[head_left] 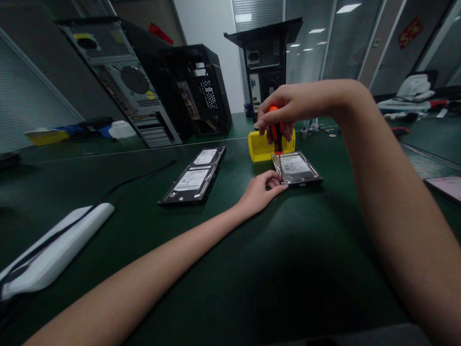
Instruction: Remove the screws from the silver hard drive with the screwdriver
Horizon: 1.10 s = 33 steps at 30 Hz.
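Upright in my right hand (pixel 283 110) is a screwdriver (pixel 277 134) with an orange and black handle, my fingers wrapped round its upper part. Its thin shaft points down to the near left corner of a hard drive (pixel 297 168), which lies label up on the table. My left hand (pixel 262 190) grips that same corner, thumb and curled fingers close beside the screwdriver's tip. Whatever sits right under the tip is too small to make out. Just behind the drive stands a yellow plastic container (pixel 259 148), partly hidden by my right hand.
Two more hard drives (pixel 190 180) lie end to end left of my hands on the green table (pixel 230 269). Computer cases (pixel 133 77) stand along the back. A white object with a black cable (pixel 65 245) lies at left, a pink-screened device (pixel 446 186) at right.
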{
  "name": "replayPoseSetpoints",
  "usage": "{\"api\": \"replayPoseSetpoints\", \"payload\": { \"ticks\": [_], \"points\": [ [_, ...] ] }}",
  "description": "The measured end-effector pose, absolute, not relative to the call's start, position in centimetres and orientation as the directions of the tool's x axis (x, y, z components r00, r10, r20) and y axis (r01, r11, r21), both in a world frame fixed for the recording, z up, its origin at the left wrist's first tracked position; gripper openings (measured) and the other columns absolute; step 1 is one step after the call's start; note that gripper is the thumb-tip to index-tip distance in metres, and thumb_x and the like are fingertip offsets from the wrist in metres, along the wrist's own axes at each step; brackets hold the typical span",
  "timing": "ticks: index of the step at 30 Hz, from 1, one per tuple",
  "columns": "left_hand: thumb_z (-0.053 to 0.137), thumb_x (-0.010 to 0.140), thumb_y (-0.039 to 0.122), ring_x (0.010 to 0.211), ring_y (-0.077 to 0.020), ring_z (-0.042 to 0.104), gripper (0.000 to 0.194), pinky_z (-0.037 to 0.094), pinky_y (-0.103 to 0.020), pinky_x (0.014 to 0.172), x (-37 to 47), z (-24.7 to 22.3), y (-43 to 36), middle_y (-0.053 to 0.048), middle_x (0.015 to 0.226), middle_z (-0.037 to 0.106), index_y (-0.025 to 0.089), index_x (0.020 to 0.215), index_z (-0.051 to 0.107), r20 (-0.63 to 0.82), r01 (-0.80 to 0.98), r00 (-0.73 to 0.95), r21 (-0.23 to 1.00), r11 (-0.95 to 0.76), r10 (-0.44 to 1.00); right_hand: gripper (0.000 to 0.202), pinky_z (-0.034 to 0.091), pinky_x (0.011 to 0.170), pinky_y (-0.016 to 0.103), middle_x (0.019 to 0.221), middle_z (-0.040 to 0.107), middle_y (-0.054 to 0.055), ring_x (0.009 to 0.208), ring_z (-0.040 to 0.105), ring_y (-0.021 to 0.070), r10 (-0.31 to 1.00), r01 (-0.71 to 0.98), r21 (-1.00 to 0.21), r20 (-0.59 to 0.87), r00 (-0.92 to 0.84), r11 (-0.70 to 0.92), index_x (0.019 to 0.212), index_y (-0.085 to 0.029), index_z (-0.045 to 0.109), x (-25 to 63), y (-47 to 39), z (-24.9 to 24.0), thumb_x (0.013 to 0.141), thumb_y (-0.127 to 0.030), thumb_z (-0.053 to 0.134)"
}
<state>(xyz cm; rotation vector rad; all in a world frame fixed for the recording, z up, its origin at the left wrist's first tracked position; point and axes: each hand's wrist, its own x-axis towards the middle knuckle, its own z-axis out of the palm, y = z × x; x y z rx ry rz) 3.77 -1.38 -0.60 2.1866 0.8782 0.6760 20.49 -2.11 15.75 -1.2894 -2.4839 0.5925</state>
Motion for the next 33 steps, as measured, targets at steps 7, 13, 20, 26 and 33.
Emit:
{"api": "replayPoseSetpoints", "payload": {
  "ticks": [7, 13, 20, 26, 33],
  "points": [
    [0.058, 0.083, 0.034, 0.072, -0.0127, 0.053, 0.027, 0.042, -0.025, 0.067, 3.86, -0.52, -1.58, -0.002, 0.081, 0.058, 0.012, 0.099, 0.059, 0.207, 0.393, 0.637, 0.741, -0.544, 0.742, 0.034, 0.049, 0.059, 0.018, 0.087, 0.064, 0.005, 0.075, 0.062, 0.0114, 0.839, 0.721, -0.469, 0.088, -0.536, 0.51, 0.108, -0.017, 0.064, 20.44, -1.6, 15.51, 0.086, -0.041, 0.056],
    [0.058, 0.084, 0.034, 0.072, -0.0122, 0.052, 0.027, 0.043, -0.025, 0.067, 3.86, -0.62, -1.5, -0.002, 0.081, 0.057, 0.013, 0.1, 0.058, 0.216, 0.377, 0.641, 0.747, -0.547, 0.736, 0.034, 0.048, 0.062, 0.017, 0.086, 0.063, 0.004, 0.078, 0.061, 0.0114, 0.85, 0.728, -0.47, 0.105, -0.516, 0.499, 0.106, -0.019, 0.063, 20.59, -1.16, 15.3, 0.085, -0.044, 0.055],
    [0.058, 0.083, 0.036, 0.073, -0.0128, 0.053, 0.029, 0.043, -0.025, 0.068, 3.81, -0.61, -1.51, -0.003, 0.083, 0.059, 0.013, 0.101, 0.059, 0.203, 0.384, 0.643, 0.749, -0.54, 0.738, 0.049, 0.05, 0.054, 0.023, 0.089, 0.066, 0.009, 0.066, 0.062, 0.015, 0.899, 0.745, -0.553, 0.016, -0.437, 0.372, 0.099, -0.019, 0.06, 20.14, -1.98, 15.68, 0.087, -0.06, 0.036],
    [0.058, 0.083, 0.035, 0.074, -0.0135, 0.054, 0.027, 0.043, -0.026, 0.068, 3.73, -0.59, -1.44, -0.003, 0.083, 0.059, 0.014, 0.101, 0.059, 0.208, 0.387, 0.644, 0.741, -0.549, 0.736, 0.028, 0.052, 0.06, 0.029, 0.095, 0.066, 0.011, 0.064, 0.063, 0.0158, 0.903, 0.749, -0.558, 0.001, -0.429, 0.357, 0.104, -0.018, 0.057, 20.1, -2.08, 15.67, 0.091, -0.031, 0.036],
    [0.058, 0.084, 0.036, 0.074, -0.0132, 0.054, 0.028, 0.043, -0.026, 0.068, 3.64, -0.6, -1.46, -0.003, 0.083, 0.059, 0.013, 0.101, 0.059, 0.215, 0.378, 0.645, 0.745, -0.55, 0.733, 0.028, 0.053, 0.064, 0.028, 0.09, 0.068, 0.009, 0.07, 0.065, 0.0165, 0.896, 0.73, -0.572, 0.016, -0.444, 0.372, 0.096, -0.016, 0.063, 20.25, -1.77, 15.54, 0.09, -0.036, 0.044]
  ]
}}
